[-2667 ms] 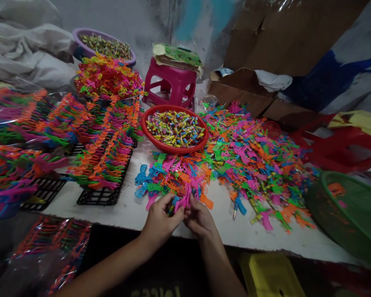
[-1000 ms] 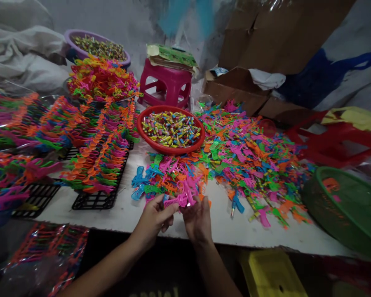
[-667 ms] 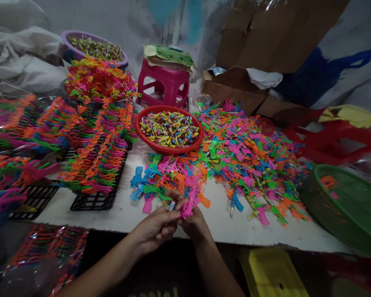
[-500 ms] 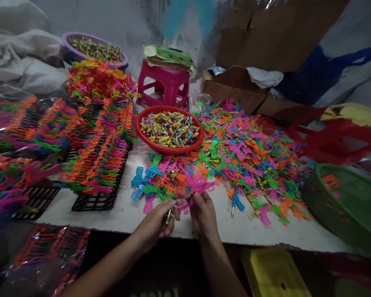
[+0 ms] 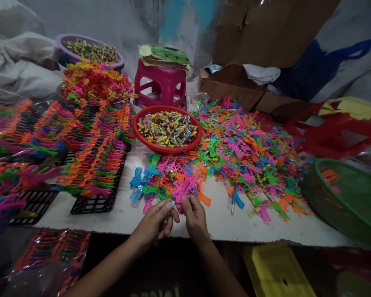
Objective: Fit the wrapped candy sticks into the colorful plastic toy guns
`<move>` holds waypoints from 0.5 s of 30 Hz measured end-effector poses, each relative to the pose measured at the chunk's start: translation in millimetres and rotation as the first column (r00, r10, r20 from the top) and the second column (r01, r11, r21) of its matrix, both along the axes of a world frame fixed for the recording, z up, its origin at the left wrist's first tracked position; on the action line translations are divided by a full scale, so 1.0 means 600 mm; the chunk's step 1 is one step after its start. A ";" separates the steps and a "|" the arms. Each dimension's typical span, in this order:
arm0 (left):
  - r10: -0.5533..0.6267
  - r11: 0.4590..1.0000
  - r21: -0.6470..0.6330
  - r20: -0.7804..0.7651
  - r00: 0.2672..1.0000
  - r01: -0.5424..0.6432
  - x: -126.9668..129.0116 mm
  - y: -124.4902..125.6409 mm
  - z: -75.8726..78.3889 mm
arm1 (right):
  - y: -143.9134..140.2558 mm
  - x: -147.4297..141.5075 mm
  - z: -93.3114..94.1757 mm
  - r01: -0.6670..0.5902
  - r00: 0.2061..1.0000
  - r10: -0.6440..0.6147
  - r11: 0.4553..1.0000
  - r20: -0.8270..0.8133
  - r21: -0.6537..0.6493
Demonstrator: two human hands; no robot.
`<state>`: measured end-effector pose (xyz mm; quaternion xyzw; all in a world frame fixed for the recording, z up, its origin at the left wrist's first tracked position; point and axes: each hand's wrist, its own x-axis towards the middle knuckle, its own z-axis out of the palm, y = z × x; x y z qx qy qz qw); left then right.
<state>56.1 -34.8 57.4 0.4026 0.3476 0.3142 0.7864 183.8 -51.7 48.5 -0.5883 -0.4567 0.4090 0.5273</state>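
Left hand [image 5: 157, 220] pinches 1 slim yellow-ended tube [image 5: 166, 218], right hand [image 5: 196, 218] 1 pink plastic gun [image 5: 183, 190], seemingly unjoined; a multicoloured plastic heap [image 5: 245, 153] lies loose.

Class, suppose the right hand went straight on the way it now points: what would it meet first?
Probably the loose toys on the table, short of the red bowl. The pink toy in the right hand overlaps them in view, so the gap is unclear.

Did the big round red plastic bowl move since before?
No. The round red plastic bowl keeps its place before the magenta plastic stool; both just drifted left together in the picture.
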 end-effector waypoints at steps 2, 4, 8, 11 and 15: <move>0.004 1.000 0.008 0.001 1.000 -0.004 -0.001 0.002 0.001 | -0.002 0.002 0.002 -0.008 0.999 0.008 1.000 0.044 -0.002; 0.002 0.999 0.034 -0.024 1.000 -0.001 0.000 0.003 0.001 | -0.004 0.002 0.003 -0.001 0.997 0.001 1.000 0.081 -0.002; -0.042 0.996 0.069 -0.086 0.995 0.048 0.001 -0.002 0.002 | -0.006 0.005 0.005 -0.041 0.997 0.043 0.999 0.057 -0.028; -0.067 0.996 0.055 -0.095 0.993 0.073 0.001 -0.010 0.004 | -0.009 0.007 0.005 -0.071 0.995 0.074 0.996 0.074 -0.044; -0.108 0.981 0.132 -0.224 0.969 0.140 -0.001 -0.013 0.006 | -0.023 -0.003 0.001 -0.023 0.965 0.021 1.000 0.260 0.004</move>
